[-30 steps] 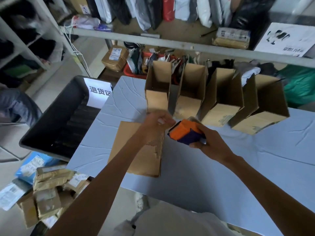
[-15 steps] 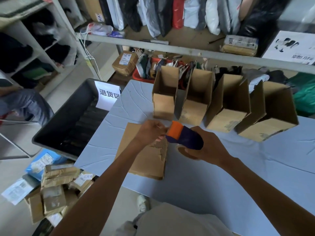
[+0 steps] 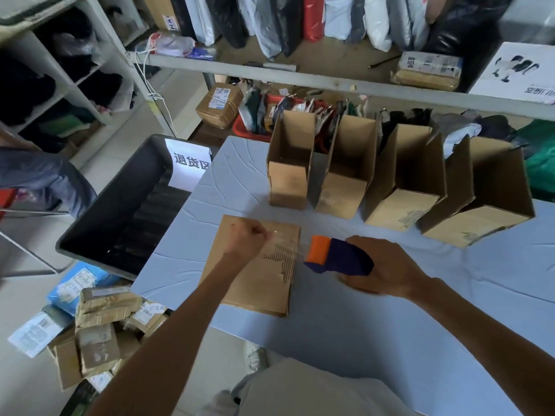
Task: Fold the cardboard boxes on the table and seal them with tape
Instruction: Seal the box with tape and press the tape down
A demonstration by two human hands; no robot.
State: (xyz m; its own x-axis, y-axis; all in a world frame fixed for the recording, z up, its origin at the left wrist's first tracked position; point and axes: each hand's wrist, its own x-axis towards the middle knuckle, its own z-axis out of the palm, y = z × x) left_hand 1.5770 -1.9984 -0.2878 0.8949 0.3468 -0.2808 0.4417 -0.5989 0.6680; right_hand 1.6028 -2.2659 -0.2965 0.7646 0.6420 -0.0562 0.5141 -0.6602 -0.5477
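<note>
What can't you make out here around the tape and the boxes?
Head view only.
- Tape roll: covered by the right hand and tape dispenser.
- Tape strip pinched by the left hand: clear, motion-blurred, edges faint.
- Upright boxes: bottom seams hidden by their walls; printed marks too small.

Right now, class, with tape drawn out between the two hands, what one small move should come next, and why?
Probably lower the left hand and stick the tape onto the flat cardboard box beneath. The left hand pinches the tape's free end, the right hand grips the tape dispenser, and the tape is stretched between them over that box.
</note>
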